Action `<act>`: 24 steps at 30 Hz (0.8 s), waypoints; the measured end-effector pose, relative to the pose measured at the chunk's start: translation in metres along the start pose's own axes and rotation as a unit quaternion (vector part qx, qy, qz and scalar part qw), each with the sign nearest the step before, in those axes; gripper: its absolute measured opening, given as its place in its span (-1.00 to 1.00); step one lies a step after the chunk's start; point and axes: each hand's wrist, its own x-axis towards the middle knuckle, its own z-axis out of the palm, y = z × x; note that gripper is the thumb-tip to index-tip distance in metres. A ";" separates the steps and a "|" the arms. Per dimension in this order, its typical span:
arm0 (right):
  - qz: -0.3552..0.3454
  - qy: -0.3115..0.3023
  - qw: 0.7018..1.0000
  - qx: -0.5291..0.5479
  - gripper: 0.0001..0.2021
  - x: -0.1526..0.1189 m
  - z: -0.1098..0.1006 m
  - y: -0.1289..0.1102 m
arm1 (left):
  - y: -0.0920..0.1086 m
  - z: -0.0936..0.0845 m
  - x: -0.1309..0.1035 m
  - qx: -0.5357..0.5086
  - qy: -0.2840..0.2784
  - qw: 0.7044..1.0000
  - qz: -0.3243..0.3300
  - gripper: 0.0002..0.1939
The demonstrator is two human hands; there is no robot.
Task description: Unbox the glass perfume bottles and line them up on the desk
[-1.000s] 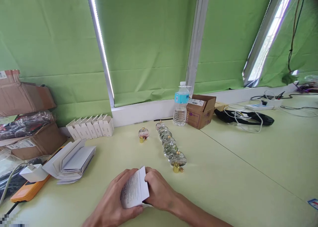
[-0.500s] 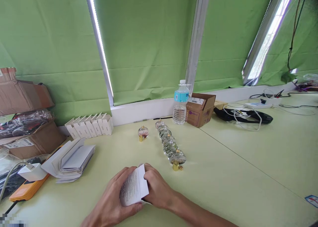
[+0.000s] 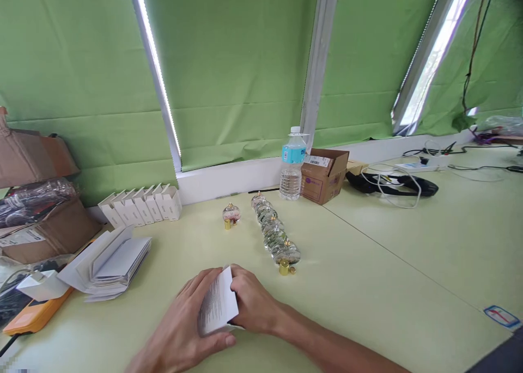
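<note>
Low over the front of the table, a small white paper box (image 3: 216,305) with lines of fine print sits between my hands. My left hand (image 3: 182,321) wraps round its left side, thumb along the bottom. At the right end, my right hand (image 3: 254,302) grips the box's edge; its fingertips are partly hidden behind the panel. Beyond them runs a row of round glass bottles (image 3: 273,231), with a gold cap (image 3: 284,267) at its near end. Left of that row stands a pinkish round bottle (image 3: 232,214), a second gold cap (image 3: 227,224) beside it.
Several white boxes (image 3: 143,207) line up by the wall. Flat white cartons (image 3: 118,267) are stacked at left, near an orange device (image 3: 38,312) and brown boxes (image 3: 53,228). A water bottle (image 3: 291,171), an open cardboard box (image 3: 322,179) and a black strap-like object (image 3: 420,187) stand behind.
The camera view has turned slightly, shifting the table items left. Both hands keep hold of the white box, which has tilted a little between them.
</note>
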 end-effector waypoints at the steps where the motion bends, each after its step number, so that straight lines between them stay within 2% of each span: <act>1: 0.003 0.000 1.000 -0.008 -0.90 0.000 0.002 0.000 | 0.000 0.002 0.000 0.010 0.003 1.000 -0.007 -0.11; 5: 0.008 -0.002 0.999 -0.036 -0.88 0.000 0.004 -0.003 | 0.004 0.003 0.000 0.018 0.007 0.999 -0.049 -0.16; 8: 0.023 0.001 0.999 -0.035 -0.82 0.002 -0.004 -0.005 | 0.005 -0.003 0.002 0.021 0.010 0.998 -0.054 -0.24; 15: 0.076 0.025 0.996 -0.040 -0.85 0.009 -0.032 -0.006 | -0.020 -0.014 0.001 0.063 0.031 0.995 -0.069 -0.35; 24: 0.081 0.041 0.992 -0.083 -0.87 0.010 -0.042 0.000 | -0.030 -0.017 0.001 0.130 0.024 0.987 -0.088 -0.41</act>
